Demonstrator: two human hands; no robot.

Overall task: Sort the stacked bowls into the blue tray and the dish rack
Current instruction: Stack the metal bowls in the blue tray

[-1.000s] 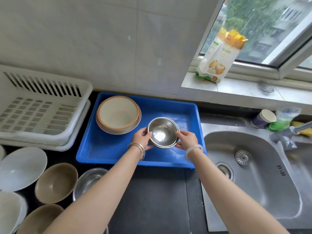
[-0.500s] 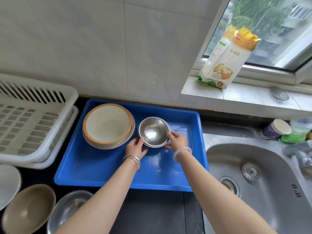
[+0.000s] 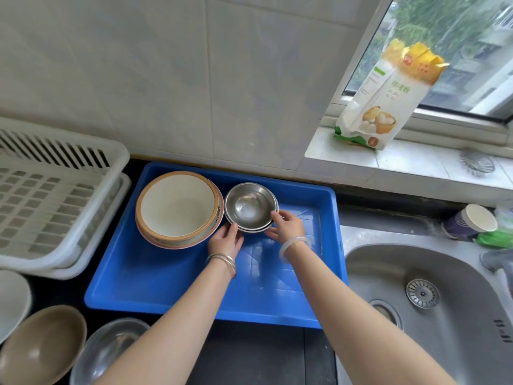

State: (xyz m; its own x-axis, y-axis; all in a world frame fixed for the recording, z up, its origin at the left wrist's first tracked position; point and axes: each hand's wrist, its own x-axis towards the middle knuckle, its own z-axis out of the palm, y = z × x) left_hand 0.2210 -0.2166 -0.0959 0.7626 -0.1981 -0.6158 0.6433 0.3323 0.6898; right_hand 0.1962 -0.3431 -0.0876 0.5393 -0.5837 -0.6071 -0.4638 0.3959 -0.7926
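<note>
Two hands, left (image 3: 225,240) and right (image 3: 286,226), pinch steel bowls (image 3: 250,208) in the blue tray (image 3: 194,298); a careless release could knock the neighbouring stack (image 3: 177,208).

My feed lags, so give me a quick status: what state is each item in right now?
Steel bowls: nested, upright, in the blue tray, held at the rim by both hands.
Left hand: gripping the steel bowls.
Right hand: gripping the steel bowls.
Beige bowls: stacked upright in the tray.
Blue tray: front half bare.
Dish rack: no dishes visible.
Flour bag: upright on the sill.
</note>
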